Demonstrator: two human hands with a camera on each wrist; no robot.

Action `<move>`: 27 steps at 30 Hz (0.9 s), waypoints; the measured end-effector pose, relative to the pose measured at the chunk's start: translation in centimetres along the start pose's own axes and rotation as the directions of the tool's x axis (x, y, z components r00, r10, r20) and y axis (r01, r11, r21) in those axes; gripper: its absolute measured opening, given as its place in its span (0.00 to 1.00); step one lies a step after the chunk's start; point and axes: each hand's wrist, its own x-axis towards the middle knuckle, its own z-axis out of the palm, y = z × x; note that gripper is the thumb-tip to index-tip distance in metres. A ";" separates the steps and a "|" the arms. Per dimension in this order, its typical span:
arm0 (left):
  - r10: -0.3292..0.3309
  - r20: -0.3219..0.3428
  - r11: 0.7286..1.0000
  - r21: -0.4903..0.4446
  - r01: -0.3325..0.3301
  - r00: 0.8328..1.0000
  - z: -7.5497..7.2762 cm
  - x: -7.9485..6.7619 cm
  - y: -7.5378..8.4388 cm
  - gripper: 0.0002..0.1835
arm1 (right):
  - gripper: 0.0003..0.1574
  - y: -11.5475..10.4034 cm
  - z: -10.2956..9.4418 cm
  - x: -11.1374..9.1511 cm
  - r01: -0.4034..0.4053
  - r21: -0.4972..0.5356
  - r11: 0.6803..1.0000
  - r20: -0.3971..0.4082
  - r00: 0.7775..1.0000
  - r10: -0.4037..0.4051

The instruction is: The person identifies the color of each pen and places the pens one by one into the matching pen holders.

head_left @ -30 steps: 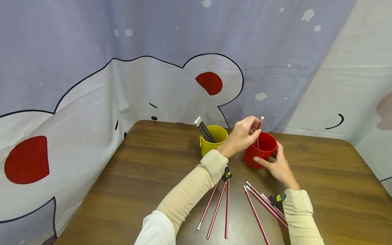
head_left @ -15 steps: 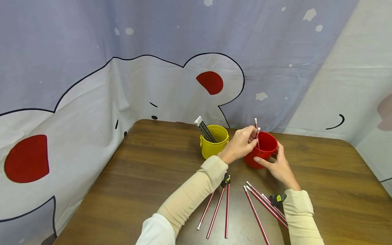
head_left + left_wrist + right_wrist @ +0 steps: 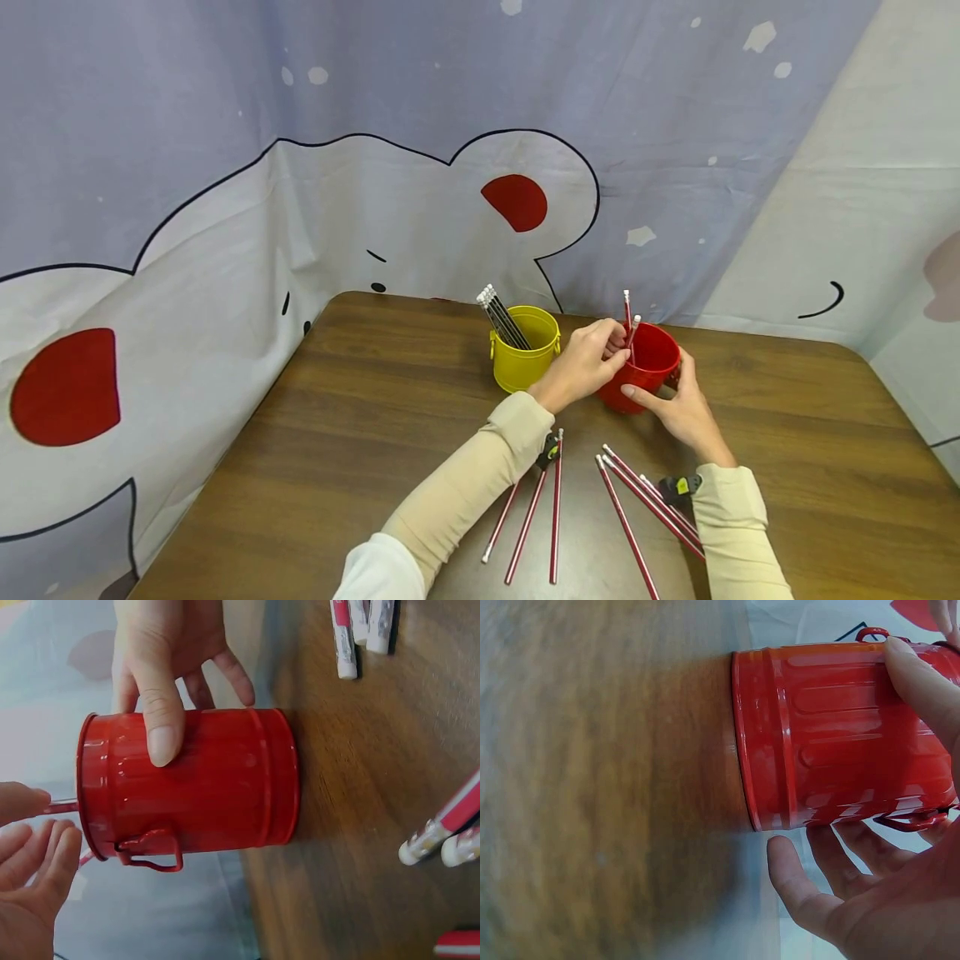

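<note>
A small red bucket (image 3: 652, 354) with side handles stands on the table at the right. My right hand (image 3: 682, 408) holds it, thumb on the near wall and fingers round the far side, as the right wrist view (image 3: 870, 892) also shows. Two red-and-white pencils with white erasers stand in the bucket, one upright (image 3: 627, 305) and one leaning pencil (image 3: 634, 327). At the rim is my left hand (image 3: 588, 362), its thumb and fingers slightly parted beside the leaning pencil. In the left wrist view a pencil (image 3: 64, 806) shows between the thumb tip and the rim.
A yellow bucket (image 3: 517, 367) with several black pencils (image 3: 504, 321) stands left of the red one. Three red pencils (image 3: 556, 517) lie below the left forearm. Several more red pencils (image 3: 626, 525) lie near the right wrist. A patterned cloth (image 3: 405, 217) hangs behind the table.
My left hand has come down from above the red bucket and drawn slightly left, its fingers parting from the pencil that it pinched. The right hand stays on the bucket.
</note>
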 end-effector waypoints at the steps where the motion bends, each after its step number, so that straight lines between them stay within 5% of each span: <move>1: -0.007 -0.020 1.000 -0.006 0.007 1.000 -0.1 -0.2 0.0 0.08 | 0.59 0.0 0.0 0.0 -0.001 -0.003 1.000 -0.001 1.000 0.001; 7: -0.070 -0.072 0.994 -0.091 0.063 0.995 -1.4 -2.1 -0.4 0.06 | 0.59 0.2 0.0 0.2 0.000 -0.011 1.000 -0.009 1.000 0.000; 12: -0.114 0.015 0.990 -0.077 0.114 0.993 -3.2 -4.4 -1.1 0.03 | 0.60 0.3 0.0 0.2 0.007 -0.017 1.000 -0.006 1.000 -0.007; 16: -0.192 0.119 0.979 -0.050 0.199 0.974 -4.8 -6.4 -1.8 0.02 | 0.60 0.0 0.1 0.1 -0.003 -0.007 1.000 0.002 1.000 0.003; 21: -0.305 0.292 0.952 0.066 0.299 0.906 -6.1 -7.6 -2.5 0.04 | 0.58 -1.4 -0.2 -0.2 0.006 0.011 1.000 0.006 1.000 -0.006; 27: -0.446 0.474 0.895 0.225 0.385 0.759 -6.5 -8.4 -2.5 0.06 | 0.57 -3.2 0.1 -1.1 0.005 0.007 1.000 0.023 1.000 -0.006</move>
